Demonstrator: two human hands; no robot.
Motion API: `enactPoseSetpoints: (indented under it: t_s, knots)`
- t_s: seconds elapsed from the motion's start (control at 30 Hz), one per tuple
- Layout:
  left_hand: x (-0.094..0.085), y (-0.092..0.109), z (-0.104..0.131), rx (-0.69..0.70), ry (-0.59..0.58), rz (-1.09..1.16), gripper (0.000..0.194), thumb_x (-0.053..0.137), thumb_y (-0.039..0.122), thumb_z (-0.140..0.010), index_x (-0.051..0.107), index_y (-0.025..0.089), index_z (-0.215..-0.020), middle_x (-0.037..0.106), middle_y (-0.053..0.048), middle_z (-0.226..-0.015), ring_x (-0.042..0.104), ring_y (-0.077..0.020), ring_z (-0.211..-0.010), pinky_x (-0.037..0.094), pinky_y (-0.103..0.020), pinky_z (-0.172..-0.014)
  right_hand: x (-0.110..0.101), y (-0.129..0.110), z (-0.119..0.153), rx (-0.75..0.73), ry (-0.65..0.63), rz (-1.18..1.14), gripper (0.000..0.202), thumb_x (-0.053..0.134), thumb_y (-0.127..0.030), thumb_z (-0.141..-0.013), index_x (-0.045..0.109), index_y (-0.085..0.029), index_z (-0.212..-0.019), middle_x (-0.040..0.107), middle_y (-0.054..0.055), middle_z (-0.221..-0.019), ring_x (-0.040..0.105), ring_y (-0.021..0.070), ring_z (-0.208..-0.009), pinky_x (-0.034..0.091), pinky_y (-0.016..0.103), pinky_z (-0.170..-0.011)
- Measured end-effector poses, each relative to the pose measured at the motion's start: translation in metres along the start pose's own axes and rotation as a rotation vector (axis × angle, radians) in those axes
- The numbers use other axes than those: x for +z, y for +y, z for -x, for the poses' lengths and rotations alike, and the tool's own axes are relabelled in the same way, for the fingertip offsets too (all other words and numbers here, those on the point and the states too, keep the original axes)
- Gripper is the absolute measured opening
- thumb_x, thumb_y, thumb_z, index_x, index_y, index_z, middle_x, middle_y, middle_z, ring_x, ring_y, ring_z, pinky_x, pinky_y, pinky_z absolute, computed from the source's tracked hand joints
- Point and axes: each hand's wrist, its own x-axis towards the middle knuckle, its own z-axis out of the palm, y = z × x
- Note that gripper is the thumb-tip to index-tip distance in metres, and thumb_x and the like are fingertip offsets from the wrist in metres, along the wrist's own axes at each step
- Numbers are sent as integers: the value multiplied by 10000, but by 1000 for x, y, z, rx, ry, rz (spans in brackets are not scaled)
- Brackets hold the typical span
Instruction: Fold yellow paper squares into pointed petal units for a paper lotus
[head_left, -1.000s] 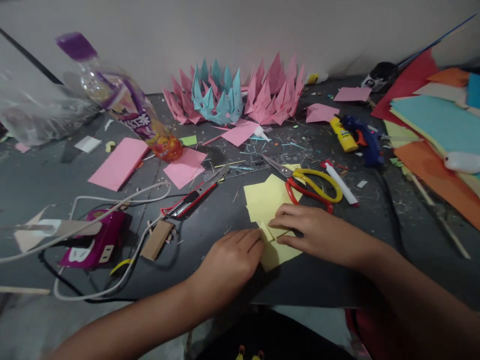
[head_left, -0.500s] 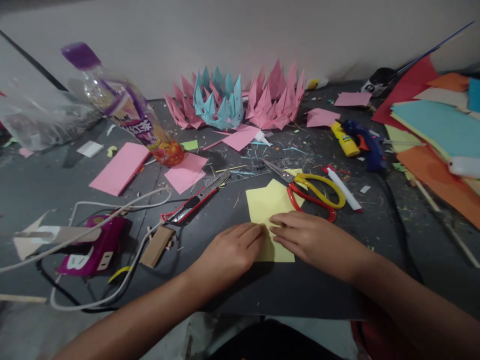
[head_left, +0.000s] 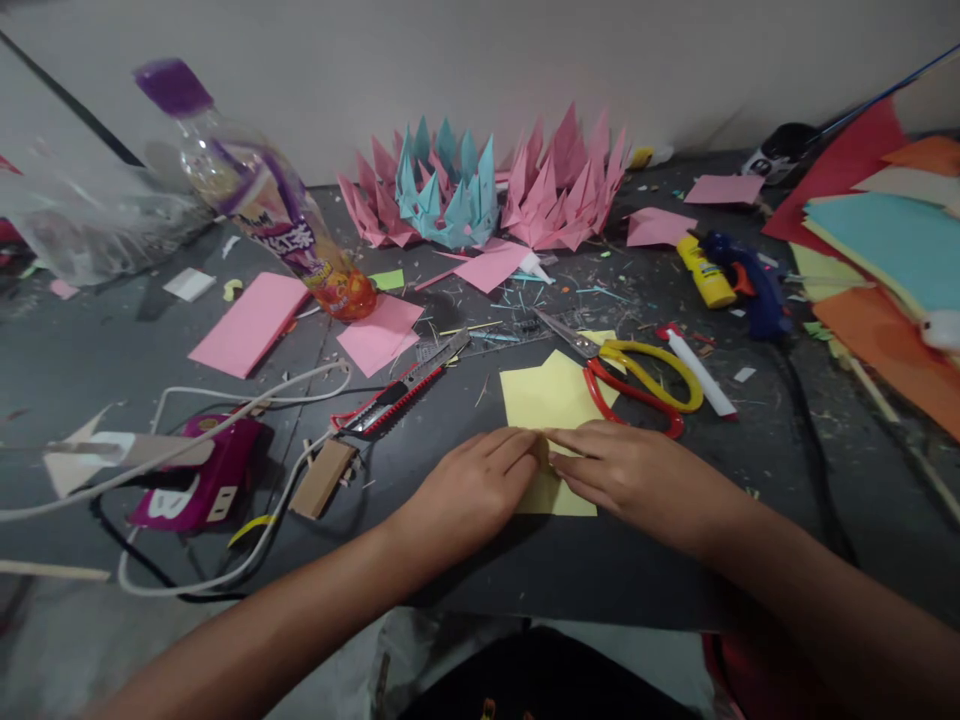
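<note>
My left hand (head_left: 480, 485) and my right hand (head_left: 645, 480) meet over a small sheet of yellow paper (head_left: 562, 503) near the table's front edge. Both hands have their fingers closed at the sheet's upper edge, fingertips almost touching; the thumbs are mostly hidden. Part of the sheet is covered by the hands. Just beyond lies more yellow paper (head_left: 529, 395). Scissors (head_left: 637, 365) with one yellow and one red handle rest partly on it, close to my right hand. A red box cutter (head_left: 397, 395) lies beyond my left hand.
Pink and blue folded-paper pieces (head_left: 450, 195) stand by the wall. A drink bottle (head_left: 281, 225) leans at the left, near pink paper (head_left: 250, 325). A magenta power strip (head_left: 214, 475) trails cables. At right lie a glue gun (head_left: 754, 285), a yellow glue bottle (head_left: 705, 272) and coloured sheets (head_left: 892, 250).
The whole view has shifted slightly. My fingertips have come closer together along the upper edge of the yellow sheet, which both hands still hold.
</note>
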Motion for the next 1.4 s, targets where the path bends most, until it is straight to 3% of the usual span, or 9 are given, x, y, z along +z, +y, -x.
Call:
enactPoseSetpoints:
  t_s: [0.33,0.67,0.8,0.97,1.17,1.27,1.4]
  knots:
    - [-2,-5,-1,-18,24,84,177,445,158,-867,599,108,-939,634,-113,-1101,577,-217,-1040,497,-376,-872,-4,3,1,0,4,-70,199,474,-72,-849,653,-153,-871,687,83,-970,633,204,-866,543,319,-702]
    - [-10,-21,6,95,-150,95,282,438,211,-873,548,140,-1122,503,-95,-1319,474,-216,-1196,403,-405,-980,-3,-3,2,41,-43,-4,192,504,-43,-818,644,-132,-914,643,110,-1096,584,225,-1030,520,352,-844]
    - [-8,-16,6,78,-125,22,243,465,213,-856,581,117,-1047,558,-108,-1248,504,-227,-1151,396,-384,-983,-8,-4,-2,40,-42,-11,141,511,-75,-825,631,-148,-844,662,97,-1026,588,223,-1023,513,361,-855]
    - [-9,-9,7,56,-126,6,280,447,207,-854,579,110,-1081,620,-89,-1157,539,-200,-1102,367,-355,-1008,-4,-1,-2,15,20,32,130,504,-121,-843,623,-153,-800,604,125,-1179,561,228,-1071,468,383,-900]
    - [-18,-8,20,68,-160,-1,390,404,250,-889,492,129,-1248,548,-81,-1273,428,-213,-1245,220,-435,-1092,-3,-1,-1,36,27,96,148,489,-223,-871,626,-174,-843,625,86,-1174,594,221,-1005,470,375,-803]
    - [-27,-8,28,77,-164,29,375,407,251,-888,512,126,-1226,590,-86,-1219,441,-218,-1234,193,-462,-1095,-5,-3,-1,51,3,134,174,507,-274,-872,625,-164,-937,623,92,-1179,586,228,-1026,449,376,-824]
    - [-34,-10,26,55,-139,59,307,463,263,-874,581,146,-1131,677,-74,-1044,542,-215,-1107,245,-459,-1070,-1,-8,1,79,-11,200,396,518,-367,-866,553,-104,-1160,608,156,-1183,569,254,-1054,412,403,-880]
